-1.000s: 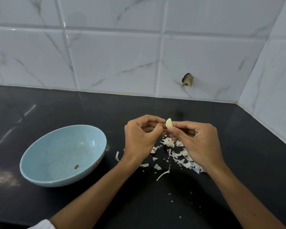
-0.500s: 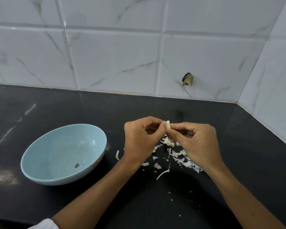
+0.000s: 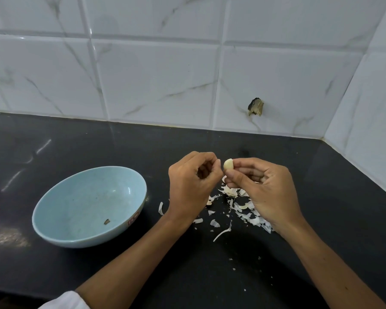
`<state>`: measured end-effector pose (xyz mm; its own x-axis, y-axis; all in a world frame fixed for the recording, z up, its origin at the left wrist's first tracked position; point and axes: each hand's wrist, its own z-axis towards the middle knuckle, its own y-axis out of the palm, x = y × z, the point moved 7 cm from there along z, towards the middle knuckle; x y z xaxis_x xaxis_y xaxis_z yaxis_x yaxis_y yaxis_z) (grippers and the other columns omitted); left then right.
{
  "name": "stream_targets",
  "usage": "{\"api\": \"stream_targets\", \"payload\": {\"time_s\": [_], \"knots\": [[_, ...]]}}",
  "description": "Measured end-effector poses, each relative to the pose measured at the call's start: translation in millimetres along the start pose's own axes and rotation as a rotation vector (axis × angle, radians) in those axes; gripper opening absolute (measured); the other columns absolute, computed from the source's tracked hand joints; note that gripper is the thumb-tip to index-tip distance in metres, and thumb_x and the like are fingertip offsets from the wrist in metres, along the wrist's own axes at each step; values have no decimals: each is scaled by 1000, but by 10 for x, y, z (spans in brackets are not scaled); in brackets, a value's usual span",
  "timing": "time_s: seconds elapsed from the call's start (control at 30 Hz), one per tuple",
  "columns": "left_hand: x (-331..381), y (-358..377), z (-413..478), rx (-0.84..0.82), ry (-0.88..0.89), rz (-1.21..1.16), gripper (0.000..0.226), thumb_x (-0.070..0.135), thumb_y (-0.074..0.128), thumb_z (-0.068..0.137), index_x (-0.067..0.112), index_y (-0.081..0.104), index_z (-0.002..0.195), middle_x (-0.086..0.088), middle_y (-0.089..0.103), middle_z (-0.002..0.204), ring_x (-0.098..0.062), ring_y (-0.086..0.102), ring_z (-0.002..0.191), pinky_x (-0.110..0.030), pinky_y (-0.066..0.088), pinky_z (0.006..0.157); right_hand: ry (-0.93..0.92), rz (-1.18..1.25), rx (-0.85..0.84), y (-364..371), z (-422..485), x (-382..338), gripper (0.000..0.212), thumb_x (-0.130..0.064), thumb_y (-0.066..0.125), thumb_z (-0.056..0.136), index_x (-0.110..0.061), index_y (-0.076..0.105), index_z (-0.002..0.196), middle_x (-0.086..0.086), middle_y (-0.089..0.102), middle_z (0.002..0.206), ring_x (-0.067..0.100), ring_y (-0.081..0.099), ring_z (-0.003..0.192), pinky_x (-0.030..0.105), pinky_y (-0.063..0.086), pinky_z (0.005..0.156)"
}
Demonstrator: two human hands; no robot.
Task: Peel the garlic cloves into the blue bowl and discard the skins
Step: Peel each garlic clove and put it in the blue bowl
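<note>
My right hand (image 3: 267,188) pinches a pale, peeled-looking garlic clove (image 3: 228,164) between thumb and fingertips, above the counter. My left hand (image 3: 192,181) is curled just left of the clove, its thumb tip beside it; I see nothing held in it. The blue bowl (image 3: 85,197) stands on the counter to the left of both hands, with only a small brown scrap (image 3: 107,221) inside. A scatter of white garlic skins (image 3: 245,208) lies on the counter under and between my hands.
The black counter (image 3: 210,275) runs to a white tiled wall behind and on the right. A chipped hole (image 3: 256,107) marks the back wall. A white sleeve (image 3: 65,301) shows at the bottom edge.
My left hand has drawn slightly left, off the clove, which both hands pinched before. The right hand has turned the clove so more of it shows.
</note>
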<state>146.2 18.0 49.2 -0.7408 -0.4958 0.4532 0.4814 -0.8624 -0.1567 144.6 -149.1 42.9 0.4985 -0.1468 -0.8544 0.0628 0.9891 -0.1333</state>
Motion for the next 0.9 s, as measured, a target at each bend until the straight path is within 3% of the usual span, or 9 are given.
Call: {"api": "stream_targets", "payload": {"time_s": [0.2,0.33,0.43,0.57,0.73,0.9], "knots": [[-187,104,-53,-99,-390,-323,6,13,69,96,12,75,94,2,73,74,-11,69,64,-22,55,63,-97,-48,54,-53,1,-64,17,-7,79,84,-13,78,100,0,78,87,17,77,79,27,62,74],[-62,232,-75,-274,-402,-562,23,23,67,96,6,75,108,-1,76,84,-15,72,74,-25,57,69,-487,-458,162,-82,-102,-306,17,-10,83,82,-10,80,99,-9,76,96,-1,73,89,15,57,77],[-51,243,-82,-289,-401,-598,24,16,76,89,5,74,110,-6,78,95,-19,75,86,-29,60,78,-584,-523,204,-98,-147,-348,14,-7,83,82,-9,80,95,-9,74,98,0,71,95,16,57,80],[-73,243,-86,-291,-387,-624,26,7,76,89,4,73,115,-7,78,105,-21,76,96,-32,61,85,-495,-435,232,-148,-126,-292,13,-7,84,80,-10,77,90,-11,74,96,0,73,88,19,59,75],[-52,231,-64,-254,-383,-639,31,5,78,87,6,70,116,-7,78,101,-22,76,93,-31,60,84,-340,-296,210,-159,-81,-236,17,-12,85,80,-12,76,95,-14,75,92,2,74,82,19,59,72],[-83,179,-30,-202,-406,-629,22,6,80,84,11,72,104,-5,78,97,-20,75,92,-26,58,81,-284,-268,152,-112,-37,-173,23,-14,84,82,-14,77,103,-10,76,91,9,75,84,28,62,71]]}}
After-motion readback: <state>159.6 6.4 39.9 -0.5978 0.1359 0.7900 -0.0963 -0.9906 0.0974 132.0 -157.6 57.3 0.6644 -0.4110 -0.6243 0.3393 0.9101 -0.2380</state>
